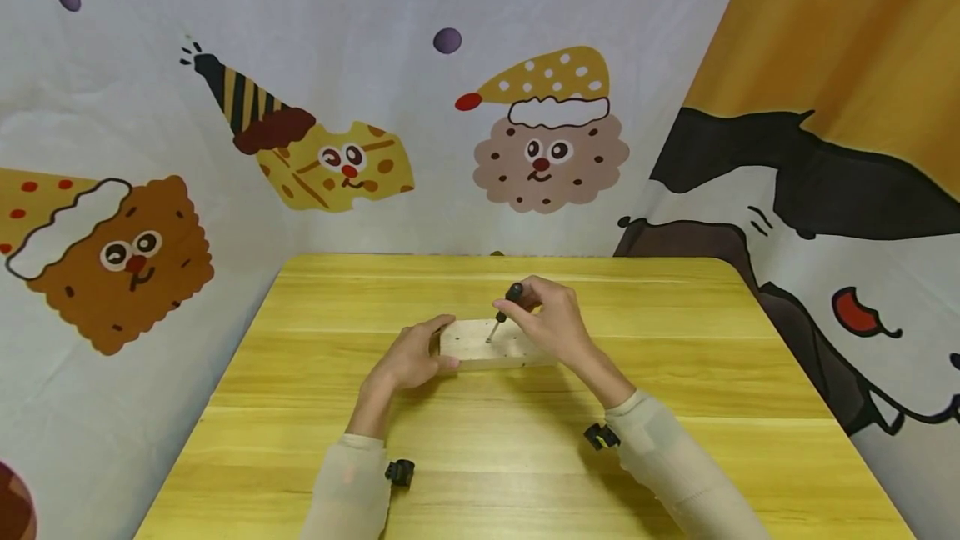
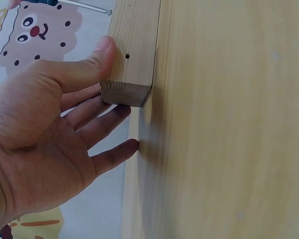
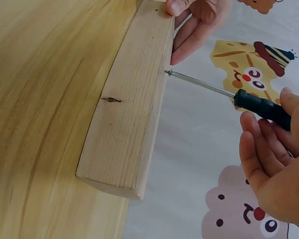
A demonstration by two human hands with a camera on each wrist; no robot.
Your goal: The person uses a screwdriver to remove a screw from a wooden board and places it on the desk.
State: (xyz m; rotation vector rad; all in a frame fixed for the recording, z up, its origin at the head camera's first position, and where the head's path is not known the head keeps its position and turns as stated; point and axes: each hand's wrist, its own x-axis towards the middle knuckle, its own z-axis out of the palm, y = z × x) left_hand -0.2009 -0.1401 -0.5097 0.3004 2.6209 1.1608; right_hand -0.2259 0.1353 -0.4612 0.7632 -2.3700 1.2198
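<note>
A pale wooden block (image 1: 468,350) lies lengthwise across the table. My left hand (image 1: 411,358) grips its left end, thumb on the near side and fingers at the far side; in the left wrist view the lower fingers spread past the end. My right hand (image 1: 557,325) holds a screwdriver (image 3: 261,105) by its dark handle, thumb against fingers. The thin metal shaft slants down to a small screw (image 3: 168,72) at the block's upper face. A small dark hole (image 2: 127,56) shows in the wood near the left end.
The yellow wood-grain table (image 1: 480,473) ends at a back edge behind the block. A cloth backdrop (image 1: 360,15) with cartoon biscuits and cheese hangs beyond it. Black wrist cameras sit at the left sleeve (image 1: 348,486) and the right sleeve (image 1: 675,457).
</note>
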